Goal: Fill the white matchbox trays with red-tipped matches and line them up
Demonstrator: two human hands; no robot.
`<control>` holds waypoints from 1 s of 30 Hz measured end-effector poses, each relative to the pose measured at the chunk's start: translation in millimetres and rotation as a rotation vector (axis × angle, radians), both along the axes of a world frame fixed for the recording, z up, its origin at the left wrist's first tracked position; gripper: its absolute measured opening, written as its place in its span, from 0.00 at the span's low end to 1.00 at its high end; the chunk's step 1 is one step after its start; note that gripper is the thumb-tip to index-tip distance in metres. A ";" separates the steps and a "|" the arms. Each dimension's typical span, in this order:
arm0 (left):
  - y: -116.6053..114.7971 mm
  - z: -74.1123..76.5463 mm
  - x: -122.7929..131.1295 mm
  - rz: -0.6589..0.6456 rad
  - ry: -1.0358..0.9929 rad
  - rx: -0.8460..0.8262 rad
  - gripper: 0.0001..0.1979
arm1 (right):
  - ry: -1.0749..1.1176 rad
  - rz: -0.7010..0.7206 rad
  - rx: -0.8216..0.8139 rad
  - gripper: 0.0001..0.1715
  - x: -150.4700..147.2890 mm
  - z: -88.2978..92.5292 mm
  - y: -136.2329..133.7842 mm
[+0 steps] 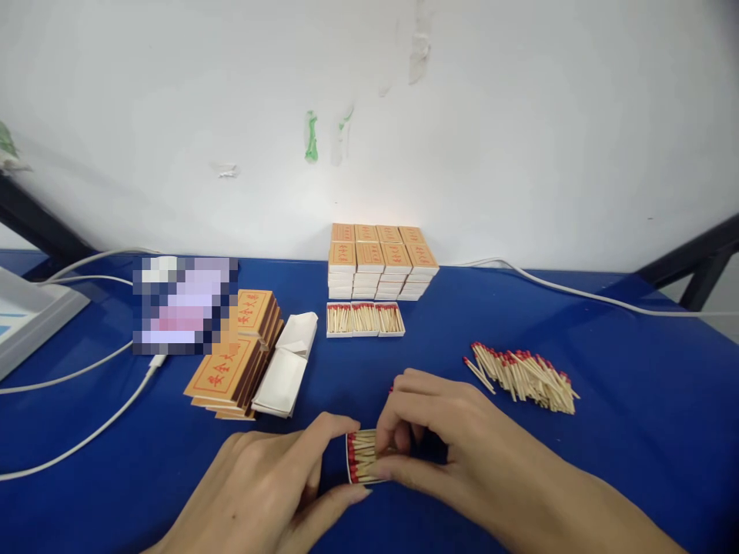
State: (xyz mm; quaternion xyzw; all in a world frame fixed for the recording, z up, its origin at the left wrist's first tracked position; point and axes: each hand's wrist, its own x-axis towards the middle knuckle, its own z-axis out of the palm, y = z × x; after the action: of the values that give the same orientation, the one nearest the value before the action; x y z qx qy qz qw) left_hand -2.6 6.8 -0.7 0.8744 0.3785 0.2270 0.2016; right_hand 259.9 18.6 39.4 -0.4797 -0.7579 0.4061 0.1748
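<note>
A small white matchbox tray [348, 460] lies at the front of the table with red-tipped matches [362, 454] side by side in it. My left hand [259, 481] steadies this tray from the left, index finger at its far edge and thumb at its near edge. Over the tray's right part is my right hand [444, 423], its thumb and fingers pinched on matches. A red tip or two peeks out behind its bent fingers. The tray's right end is hidden beneath that hand. A loose heap of matches [528, 377] lies to the right.
Three filled trays [365, 320] stand before stacked matchboxes [381, 265] by the wall. Left are flattened orange matchbox sleeves [222, 373] and bare white trays [282, 377]. A blurred phone-like device [185, 304], white cables [115, 438] and a plastic container [40, 315] sit farther left.
</note>
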 end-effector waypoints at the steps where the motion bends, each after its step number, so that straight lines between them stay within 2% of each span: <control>1: -0.1 -0.6 -0.6 -0.003 -0.002 -0.002 0.12 | -0.016 -0.011 0.008 0.09 0.3 0.3 0.4; 5: -0.1 -1.7 -1.8 -0.010 0.004 -0.002 0.12 | -0.090 -0.124 0.100 0.10 12.1 7.6 5.3; 10: -0.3 3.3 0.4 0.012 0.039 0.029 0.15 | -0.352 -0.383 0.373 0.08 34.2 4.4 11.8; 12: -0.2 5.1 0.5 0.017 0.045 0.033 0.15 | -0.405 -0.364 0.363 0.10 37.7 -2.0 12.2; 14: 0.1 5.9 0.6 0.014 0.041 0.031 0.15 | -0.395 -0.282 0.308 0.12 36.6 -7.3 11.5; 16: 0.6 5.9 1.4 0.008 0.039 0.022 0.15 | -0.380 -0.219 0.290 0.09 32.9 -10.1 10.4; 18: 0.8 5.5 2.8 -0.001 0.033 0.014 0.15 | -0.384 -0.180 0.304 0.10 29.5 -11.2 9.2; 21: 0.1 5.0 4.2 -0.002 0.029 0.015 0.17 | -0.381 -0.100 0.326 0.16 29.1 -14.6 8.2; 24: -1.2 4.7 3.3 0.014 0.024 0.014 0.21 | -0.371 -0.016 0.385 0.15 31.4 -25.1 8.9; 27: -1.8 4.6 2.1 0.011 0.016 0.018 0.22 | -0.387 -0.013 0.510 0.12 29.3 -34.9 10.7; 30: -1.0 4.4 2.3 0.019 0.021 0.026 0.24 | -0.358 -0.086 0.551 0.11 21.0 -29.3 9.8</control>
State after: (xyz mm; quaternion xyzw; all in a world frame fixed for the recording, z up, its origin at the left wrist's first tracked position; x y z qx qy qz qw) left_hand -0.3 5.8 3.7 0.8757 0.3858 0.2247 0.1840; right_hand 280.9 28.4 10.1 -0.5095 -0.8371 0.0874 0.1790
